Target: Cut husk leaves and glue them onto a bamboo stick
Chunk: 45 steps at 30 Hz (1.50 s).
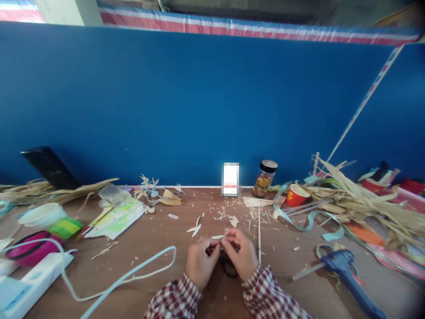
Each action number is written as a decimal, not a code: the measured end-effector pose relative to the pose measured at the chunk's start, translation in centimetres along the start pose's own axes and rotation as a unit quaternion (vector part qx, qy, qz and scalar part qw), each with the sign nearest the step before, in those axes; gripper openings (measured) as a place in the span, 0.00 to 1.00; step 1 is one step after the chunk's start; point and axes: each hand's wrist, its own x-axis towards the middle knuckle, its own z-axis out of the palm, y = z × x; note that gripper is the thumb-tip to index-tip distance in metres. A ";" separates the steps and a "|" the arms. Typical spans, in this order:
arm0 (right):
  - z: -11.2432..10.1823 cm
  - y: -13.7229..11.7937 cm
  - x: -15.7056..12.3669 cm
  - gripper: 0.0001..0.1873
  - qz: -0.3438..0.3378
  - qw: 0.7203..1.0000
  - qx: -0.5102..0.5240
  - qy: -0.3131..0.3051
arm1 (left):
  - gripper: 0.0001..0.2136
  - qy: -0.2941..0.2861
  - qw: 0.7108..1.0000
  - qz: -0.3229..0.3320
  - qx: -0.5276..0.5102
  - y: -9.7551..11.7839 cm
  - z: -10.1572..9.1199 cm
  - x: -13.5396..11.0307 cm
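Note:
My left hand point(199, 261) and my right hand point(241, 253) meet low in the middle of the wooden table point(149, 248), fingers curled. Between their fingertips they pinch a small pale strip of dried husk point(218, 237). Black scissors point(227, 263) lie on the table right under and between the hands, mostly hidden. A thin wooden stick point(259, 235) lies just right of my right hand. Both wrists wear red-and-white checked sleeves.
Husk scraps point(232, 217) litter the table ahead. A blue glue gun point(345, 270) lies at right, near a red paper cup point(296, 195), a jar point(264, 178) and a heap of dried husks point(361, 204). At left are a white power strip point(29, 283) with cable, tape rolls point(64, 227) and a blue wall behind.

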 end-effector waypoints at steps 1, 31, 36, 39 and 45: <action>0.0 0.0 0.0 0.09 -0.004 1.000 0.001 -0.005 | 0.08 0.001 1.000 0.010 0.008 0.1 -0.1 0.0; -0.4 -1.1 0.1 0.12 -0.022 0.999 -0.030 0.001 | 0.13 -0.079 0.963 -0.155 -0.206 -0.5 0.3 0.3; -0.6 -1.1 0.2 0.12 -0.037 0.998 -0.044 -0.002 | 0.13 -0.082 0.964 -0.154 -0.203 -0.5 0.3 0.2; -0.7 -1.1 0.1 0.12 -0.031 0.999 -0.033 -0.013 | 0.15 -0.073 0.960 -0.166 -0.215 -0.5 0.5 0.2; -0.5 -0.9 -0.1 0.12 -0.033 0.998 -0.040 -0.025 | 0.14 -0.068 0.967 -0.145 -0.196 -0.7 0.5 0.2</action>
